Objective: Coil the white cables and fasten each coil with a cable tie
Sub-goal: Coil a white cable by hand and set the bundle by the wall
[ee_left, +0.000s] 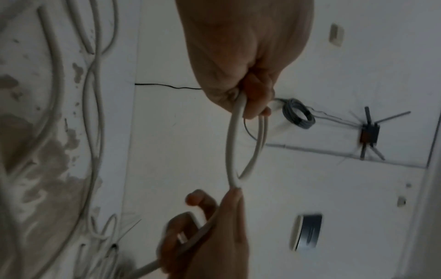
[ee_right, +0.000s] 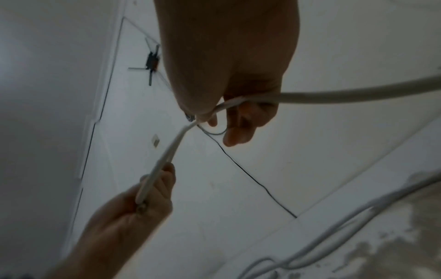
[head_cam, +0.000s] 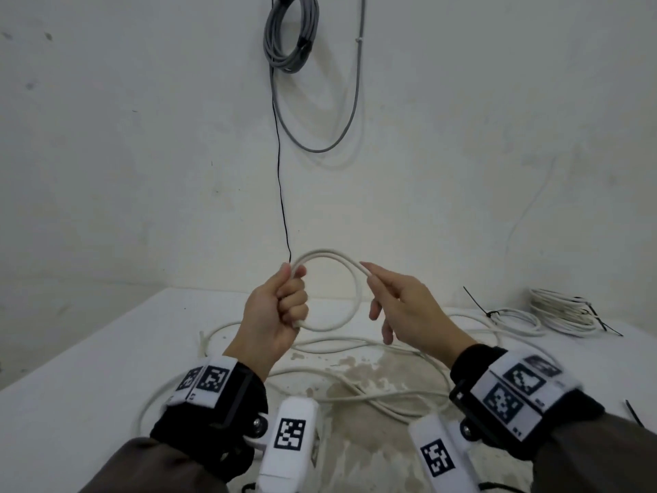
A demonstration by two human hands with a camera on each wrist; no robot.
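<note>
A white cable forms a small loop in the air above the table. My left hand grips one side of the loop in a fist, and the cable's cut end sticks out of that fist. My right hand pinches the other side between thumb and forefinger, its other fingers spread. The rest of the cable lies in loose curves on the table below. The loop runs between both hands in the left wrist view. In the right wrist view the cable trails off to the right.
Two coiled white cables with black cable ties lie at the table's far right. Another black tie lies at the right edge. A grey cable coil and a thin black wire hang on the wall. The tabletop is worn and stained in the middle.
</note>
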